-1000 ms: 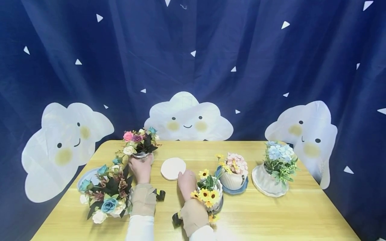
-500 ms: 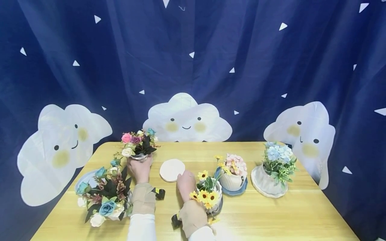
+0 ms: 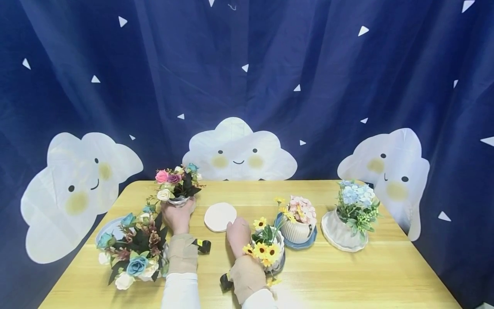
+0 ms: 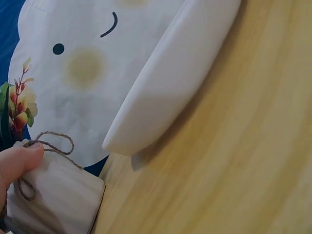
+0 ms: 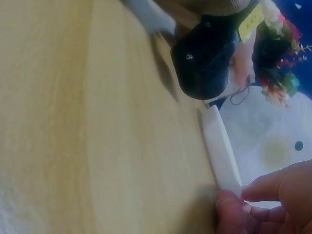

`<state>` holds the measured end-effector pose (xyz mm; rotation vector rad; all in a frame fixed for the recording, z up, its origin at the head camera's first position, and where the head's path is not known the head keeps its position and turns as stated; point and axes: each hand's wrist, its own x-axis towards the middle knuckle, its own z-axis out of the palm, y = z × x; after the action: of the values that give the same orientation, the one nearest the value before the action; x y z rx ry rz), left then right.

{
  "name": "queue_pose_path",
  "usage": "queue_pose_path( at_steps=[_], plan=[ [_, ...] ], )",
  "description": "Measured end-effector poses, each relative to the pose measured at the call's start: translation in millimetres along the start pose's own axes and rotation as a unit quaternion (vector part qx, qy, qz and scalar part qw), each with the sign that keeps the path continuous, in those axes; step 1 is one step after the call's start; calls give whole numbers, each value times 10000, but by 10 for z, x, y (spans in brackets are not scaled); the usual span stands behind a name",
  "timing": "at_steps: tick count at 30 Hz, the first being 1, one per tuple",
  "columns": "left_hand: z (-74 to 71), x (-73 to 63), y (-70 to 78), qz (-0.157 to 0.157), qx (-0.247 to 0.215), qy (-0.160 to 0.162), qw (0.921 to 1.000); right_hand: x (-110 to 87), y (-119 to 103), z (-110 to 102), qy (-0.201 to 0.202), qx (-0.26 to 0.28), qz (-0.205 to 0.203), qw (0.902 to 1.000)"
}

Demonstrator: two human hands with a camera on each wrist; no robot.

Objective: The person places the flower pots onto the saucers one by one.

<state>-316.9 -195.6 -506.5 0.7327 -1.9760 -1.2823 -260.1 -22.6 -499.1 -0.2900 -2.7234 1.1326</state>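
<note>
- The left wrist view shows a twine bow [image 4: 58, 141] on the white pot [image 4: 63, 195], which the head view leaves hidden behind the hand.
- Only the wrist views show the side wall of the saucer [image 3: 220, 217]; the head view gives its pale, roundish top.
- The left hand [image 3: 178, 216] grips the pot, its thumb pressing near the bow.
- The right hand [image 3: 238, 235] pinches the saucer's near right rim between thumb and finger.
- The pot stands toward the far left of the counter [image 3: 347, 283], holding pink, purple, cream and blue flowers [image 3: 177, 182].
- The saucer lies flat on the counter, right of the pot and apart from it.
</note>
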Motion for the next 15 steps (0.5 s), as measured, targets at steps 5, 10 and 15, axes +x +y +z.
queue_pose_path(
  at_steps=[5,10,15],
  plan=[
    [-27,-17,27,-76,-5,-44,10000,-7,-17,-26,-93,24,27,10000],
    [-38,-19,31,-135,42,-80,9999,1,-18,-30,-159,3,26,9999],
    [-37,-16,21,-140,-109,-114,9998,23,11,8,-100,-139,-36,9998]
  ],
)
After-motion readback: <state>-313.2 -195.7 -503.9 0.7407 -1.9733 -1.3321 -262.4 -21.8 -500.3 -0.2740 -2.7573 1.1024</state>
